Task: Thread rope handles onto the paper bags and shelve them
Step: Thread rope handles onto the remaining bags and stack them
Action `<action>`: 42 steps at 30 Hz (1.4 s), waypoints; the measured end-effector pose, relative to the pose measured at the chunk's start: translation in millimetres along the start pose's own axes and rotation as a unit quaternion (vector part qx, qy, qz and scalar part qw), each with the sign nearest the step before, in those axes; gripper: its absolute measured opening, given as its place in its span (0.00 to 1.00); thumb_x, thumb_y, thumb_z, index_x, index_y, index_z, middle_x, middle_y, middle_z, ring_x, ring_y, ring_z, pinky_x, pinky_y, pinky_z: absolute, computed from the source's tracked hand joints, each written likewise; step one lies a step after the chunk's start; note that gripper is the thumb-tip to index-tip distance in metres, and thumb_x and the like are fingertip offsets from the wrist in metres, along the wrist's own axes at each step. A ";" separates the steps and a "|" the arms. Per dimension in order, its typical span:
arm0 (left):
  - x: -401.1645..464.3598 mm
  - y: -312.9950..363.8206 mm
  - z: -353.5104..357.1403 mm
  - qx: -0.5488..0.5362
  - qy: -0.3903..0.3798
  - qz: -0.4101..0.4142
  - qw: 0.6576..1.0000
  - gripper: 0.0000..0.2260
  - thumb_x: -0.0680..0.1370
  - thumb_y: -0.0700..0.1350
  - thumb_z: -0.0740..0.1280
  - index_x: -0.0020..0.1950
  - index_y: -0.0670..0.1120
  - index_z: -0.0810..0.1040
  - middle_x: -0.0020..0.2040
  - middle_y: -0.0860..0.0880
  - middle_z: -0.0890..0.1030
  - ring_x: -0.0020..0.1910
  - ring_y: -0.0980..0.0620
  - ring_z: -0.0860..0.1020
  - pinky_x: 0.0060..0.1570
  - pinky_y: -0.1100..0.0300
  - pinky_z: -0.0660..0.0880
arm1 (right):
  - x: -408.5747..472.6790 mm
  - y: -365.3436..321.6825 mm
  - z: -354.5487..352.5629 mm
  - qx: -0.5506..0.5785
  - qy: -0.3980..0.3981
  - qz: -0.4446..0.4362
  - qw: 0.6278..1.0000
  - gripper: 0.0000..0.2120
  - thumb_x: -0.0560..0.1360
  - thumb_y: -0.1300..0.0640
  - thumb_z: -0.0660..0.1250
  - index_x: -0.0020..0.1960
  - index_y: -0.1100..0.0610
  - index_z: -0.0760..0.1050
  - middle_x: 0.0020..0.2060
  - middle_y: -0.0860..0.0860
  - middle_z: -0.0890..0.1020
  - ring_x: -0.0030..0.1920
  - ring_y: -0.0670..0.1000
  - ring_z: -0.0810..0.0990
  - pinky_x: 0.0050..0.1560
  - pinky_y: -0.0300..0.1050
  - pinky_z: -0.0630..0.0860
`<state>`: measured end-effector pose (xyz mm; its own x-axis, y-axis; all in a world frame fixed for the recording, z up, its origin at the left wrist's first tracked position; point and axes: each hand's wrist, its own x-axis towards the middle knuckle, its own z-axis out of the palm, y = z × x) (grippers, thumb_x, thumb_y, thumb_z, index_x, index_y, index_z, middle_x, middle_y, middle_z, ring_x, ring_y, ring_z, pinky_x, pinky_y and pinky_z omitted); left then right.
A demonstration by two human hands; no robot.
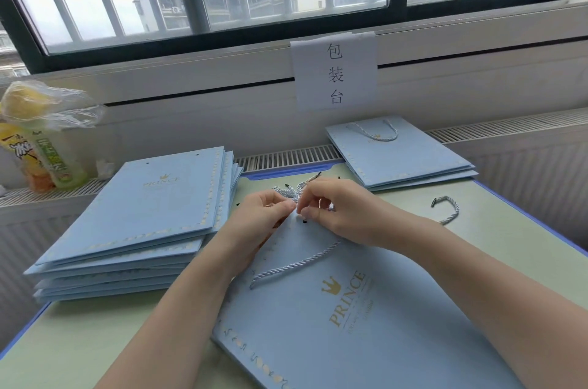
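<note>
A flat light-blue paper bag (pixel 334 325) with a gold PRINCE logo lies on the green table in front of me. A twisted blue-white rope handle (pixel 292 267) trails across it from its top edge. My left hand (pixel 264 213) pinches the bag's top edge. My right hand (pixel 337 207) pinches the rope end at a hole there. Loose ropes (pixel 292 189) with black tips lie just behind my fingers. One more rope (pixel 448 208) lies to the right.
A stack of several unthreaded bags (pixel 143 216) sits at the left. A smaller stack of bags with handles (pixel 401 156) lies at the back right. Bottles under plastic film (pixel 41 146) stand on the radiator ledge at far left. A paper sign (pixel 334 70) hangs below the window.
</note>
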<state>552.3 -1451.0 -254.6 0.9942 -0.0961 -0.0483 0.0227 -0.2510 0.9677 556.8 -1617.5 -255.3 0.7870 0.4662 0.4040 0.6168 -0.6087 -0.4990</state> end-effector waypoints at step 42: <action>-6.7 10.9 -7.8 0.117 -0.063 -0.022 0.991 0.04 0.74 0.36 0.69 0.47 0.38 0.81 0.45 0.41 0.83 0.40 0.48 0.79 0.47 0.57 0.75 | 2.5 2.6 -15.8 0.160 0.002 0.127 0.979 0.04 0.79 0.65 0.60 0.47 0.60 0.74 0.32 0.51 0.81 0.30 0.49 0.78 0.32 0.33 0.71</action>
<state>546.7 -1445.5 -241.7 0.9713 -0.1965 -0.1340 0.0260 -0.4720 0.8812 560.2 -1628.0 -243.5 0.9155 0.3240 0.2384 0.3749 -0.4726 -0.7975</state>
